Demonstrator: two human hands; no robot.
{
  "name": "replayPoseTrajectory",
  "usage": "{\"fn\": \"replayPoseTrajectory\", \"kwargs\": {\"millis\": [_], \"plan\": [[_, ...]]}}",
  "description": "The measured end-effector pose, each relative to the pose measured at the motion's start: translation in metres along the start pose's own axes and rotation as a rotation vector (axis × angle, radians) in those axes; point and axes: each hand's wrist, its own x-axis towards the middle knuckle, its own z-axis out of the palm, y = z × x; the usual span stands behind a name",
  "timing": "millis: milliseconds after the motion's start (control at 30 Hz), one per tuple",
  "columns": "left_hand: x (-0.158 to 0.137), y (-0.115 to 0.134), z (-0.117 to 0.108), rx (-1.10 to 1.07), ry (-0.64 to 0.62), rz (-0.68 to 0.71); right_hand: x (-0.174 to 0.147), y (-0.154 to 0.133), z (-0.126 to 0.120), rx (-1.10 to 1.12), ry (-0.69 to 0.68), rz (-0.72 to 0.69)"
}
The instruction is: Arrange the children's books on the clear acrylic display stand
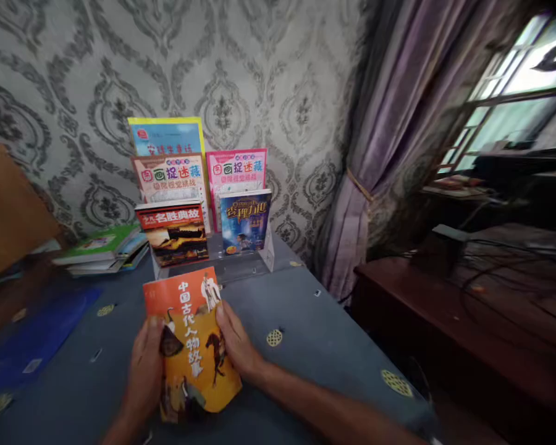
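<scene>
1. We have the orange book just in front of the clear stand, cover facing us; whether its bottom edge touches the desk we cannot tell.
2. Its long axis runs from us toward the stand, top end leaning slightly left.
3. Our left hand grips the left edge and our right hand the right edge, so the book lies between them; the right looks slightly nearer the stand.
4. In the stand's front row we see the red-and-black book at left and the blue book at right, with taller books behind.
5. Left of the stand lies a book pile; right of it, beyond the desk, hangs a curtain.
</scene>
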Motion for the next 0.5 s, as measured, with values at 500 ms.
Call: {"fn": "replayPoseTrajectory", "kwargs": {"millis": [500], "plan": [[0.013,-0.008,-0.020,0.106,-0.145,0.081,-0.009,-0.016,-0.019,-0.331,0.005,-0.266]]}}
